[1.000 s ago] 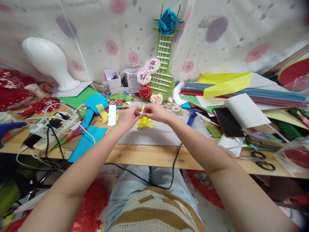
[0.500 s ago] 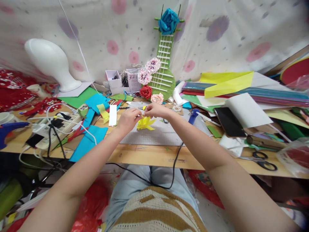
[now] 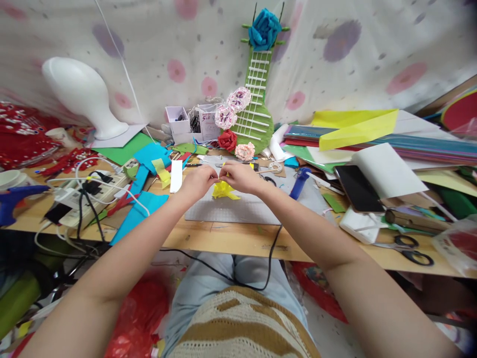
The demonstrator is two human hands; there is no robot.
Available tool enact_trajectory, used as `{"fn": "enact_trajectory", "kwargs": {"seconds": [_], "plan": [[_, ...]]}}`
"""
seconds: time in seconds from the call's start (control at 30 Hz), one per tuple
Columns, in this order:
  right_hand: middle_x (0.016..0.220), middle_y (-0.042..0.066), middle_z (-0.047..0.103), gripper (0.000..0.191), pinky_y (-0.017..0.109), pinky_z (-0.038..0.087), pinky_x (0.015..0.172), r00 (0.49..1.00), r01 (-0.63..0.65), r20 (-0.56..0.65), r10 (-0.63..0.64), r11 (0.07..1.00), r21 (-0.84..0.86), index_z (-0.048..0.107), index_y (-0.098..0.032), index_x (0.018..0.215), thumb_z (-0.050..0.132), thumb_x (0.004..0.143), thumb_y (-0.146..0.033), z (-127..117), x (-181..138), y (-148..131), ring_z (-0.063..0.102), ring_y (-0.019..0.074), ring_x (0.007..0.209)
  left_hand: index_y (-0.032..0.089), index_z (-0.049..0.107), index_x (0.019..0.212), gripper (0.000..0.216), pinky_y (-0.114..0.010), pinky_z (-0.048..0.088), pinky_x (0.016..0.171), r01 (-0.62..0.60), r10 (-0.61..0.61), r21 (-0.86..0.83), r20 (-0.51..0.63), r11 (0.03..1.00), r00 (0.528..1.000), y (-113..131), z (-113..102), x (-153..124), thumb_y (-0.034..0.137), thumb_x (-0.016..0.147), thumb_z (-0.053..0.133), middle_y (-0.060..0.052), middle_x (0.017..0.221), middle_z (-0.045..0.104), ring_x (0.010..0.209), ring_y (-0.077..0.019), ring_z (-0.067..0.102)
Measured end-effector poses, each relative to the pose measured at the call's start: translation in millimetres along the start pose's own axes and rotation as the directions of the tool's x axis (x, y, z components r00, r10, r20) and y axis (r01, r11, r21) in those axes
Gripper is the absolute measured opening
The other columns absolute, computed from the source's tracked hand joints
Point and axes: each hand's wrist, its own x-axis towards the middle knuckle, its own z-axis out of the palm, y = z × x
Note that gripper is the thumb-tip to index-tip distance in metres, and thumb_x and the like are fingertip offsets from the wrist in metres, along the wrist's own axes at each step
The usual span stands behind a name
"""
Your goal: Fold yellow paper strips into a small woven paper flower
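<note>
A crumpled yellow paper flower [image 3: 225,190] hangs low over the grey cutting mat [image 3: 246,213], its strips spread downward. My left hand [image 3: 201,181] is closed in a pinch at the flower's top, from the left. From the other side, my right hand [image 3: 239,177] pinches at the same spot, its fingertips almost touching those of the left. The exact part between the fingertips is hidden. Behind the hands, at the back of the desk, leans a green paper guitar [image 3: 257,112] with a blue paper rose [image 3: 264,30] on top.
On the left lie a power strip [image 3: 85,201], a blue glue gun [image 3: 17,199] and blue paper [image 3: 143,211]. On the right are a blue-handled tool [image 3: 299,184], a phone [image 3: 358,189], scissors [image 3: 412,248] and coloured sheets. A black cable [image 3: 274,246] drops over the front edge.
My right hand has come down and closer to my left, so the fingertips now meet above the yellow paper flower. The whole view has shifted slightly.
</note>
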Motion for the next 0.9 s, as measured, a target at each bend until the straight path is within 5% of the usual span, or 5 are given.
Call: {"fn": "enact_trajectory", "kwargs": {"seconds": [0.23,0.4,0.9], "plan": [[0.089,0.003,0.062,0.014,0.022,0.03,0.061,0.996,-0.037,0.08,0.036,0.999,0.017,0.063,-0.018,0.085,0.05,0.082,-0.021,0.4,3.1,2.8,0.054,0.013,0.078,0.018,0.065,0.076,0.013,-0.025,0.041,0.063,0.092,-0.084,-0.067,0.111,0.994,0.99,0.1,-1.8,4.3,0.03,0.072,0.066,-0.002,0.078,0.067,0.07,-0.0138,0.058],[0.093,0.002,0.061,0.013,0.022,0.029,0.06,1.0,0.009,0.026,-0.009,0.999,0.031,0.062,-0.019,0.086,0.052,0.082,-0.027,3.6,1.2,5.6,0.053,0.0122,0.078,0.02,0.067,0.074,0.013,-0.025,0.039,0.059,0.188,-0.183,-0.027,0.132,0.982,0.974,1.9,-4.5,8.9,0.032,0.072,0.064,-0.002,0.075,0.068,0.068,-0.015,0.059],[0.093,0.001,0.059,0.011,0.021,0.029,0.06,1.0,0.007,-0.015,-0.007,1.0,0.025,0.062,-0.02,0.086,0.053,0.082,-0.025,11.4,0.4,4.2,0.052,0.0107,0.074,0.021,0.067,0.079,0.013,-0.026,0.042,0.069,0.024,-0.054,0.187,0.154,0.982,0.987,6.2,-11.7,7.5,0.027,0.078,0.055,-0.003,0.087,0.067,0.082,-0.0178,0.06]]}}
